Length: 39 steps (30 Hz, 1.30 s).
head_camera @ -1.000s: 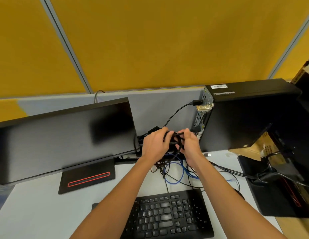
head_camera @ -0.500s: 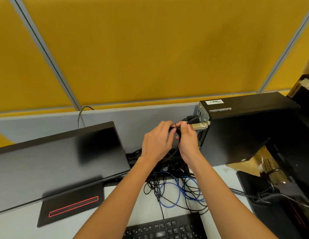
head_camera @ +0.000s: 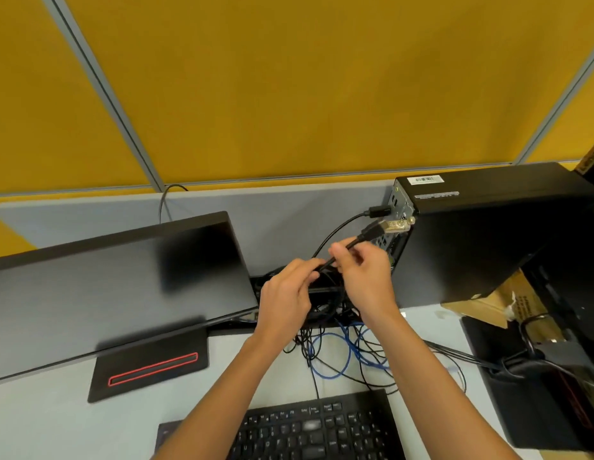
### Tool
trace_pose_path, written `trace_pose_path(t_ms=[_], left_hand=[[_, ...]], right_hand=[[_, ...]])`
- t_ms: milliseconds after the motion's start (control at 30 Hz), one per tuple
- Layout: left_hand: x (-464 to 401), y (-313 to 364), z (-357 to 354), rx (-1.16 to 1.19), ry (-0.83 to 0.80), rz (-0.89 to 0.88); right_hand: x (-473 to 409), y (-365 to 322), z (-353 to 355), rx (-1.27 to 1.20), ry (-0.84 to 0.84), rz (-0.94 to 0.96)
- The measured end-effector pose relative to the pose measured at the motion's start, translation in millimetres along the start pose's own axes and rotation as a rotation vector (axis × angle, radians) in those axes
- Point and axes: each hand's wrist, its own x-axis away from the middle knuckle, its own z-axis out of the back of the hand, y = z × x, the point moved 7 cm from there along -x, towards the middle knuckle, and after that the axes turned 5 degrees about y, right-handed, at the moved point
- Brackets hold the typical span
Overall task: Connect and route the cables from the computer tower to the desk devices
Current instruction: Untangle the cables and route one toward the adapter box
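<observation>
- Right hand: fingers and thumb pinched on the black cable just behind its plug. Half a second ago I had this hand up against the rear of the computer tower; it has since drawn back and down a little, so the plug now shows free in the air.
- Left hand: fingers curled round the same cable lower down, close beside the right hand. It has dropped from tower height towards the tangle below.
- Plug: points up and right at the tower's rear panel, near the cream-coloured connector but apart from it; I judge it not yet seated.
- Second black plug: already in a port higher on the rear panel, its lead curving down behind my hands.
- Loose cables, black and blue: heaped on the desk between the keyboard and the tower, unrouted.
- Monitor: left of the hands, screen dark, on its base with the red stripe.
- Meaning for the task: I read the pull-back as a re-aim or a change of plug orientation, not a finished insertion. One lead connected, one in hand, routing of the heap all left to do.
</observation>
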Motion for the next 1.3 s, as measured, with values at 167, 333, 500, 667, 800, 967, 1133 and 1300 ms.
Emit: trace_pose_path(t_ms=[167, 333, 500, 667, 800, 967, 1133, 1300], left_hand=[[7, 1, -6, -0.259, -0.086, -0.274], [10, -6, -23, -0.413, -0.237, -0.277], [23, -1, -29, -0.321, -0.309, -0.209], [29, 2, -27, -0.079, -0.248, 0.065], [39, -17, -13, -0.22, -0.102, 0.082], [57, -41, -23, -0.571, -0.179, -0.152], [43, -62, -24, -0.637, -0.234, -0.237], [66, -73, -35, -0.129, -0.063, 0.443]], right_hand=[[5, -2, 48, -0.057, 0.192, 0.027], [12, 10, 82, -0.301, 0.343, -0.03], [19, 28, 65, -0.536, 0.18, -0.29], [47, 48, 7, -0.231, -0.093, -0.436], [41, 56, 14, -0.233, 0.138, -0.351], [43, 82, 17, -0.24, 0.192, -0.352], [39, 83, 13, -0.254, 0.138, -0.262], [37, 96, 3, -0.578, 0.1, -0.475]])
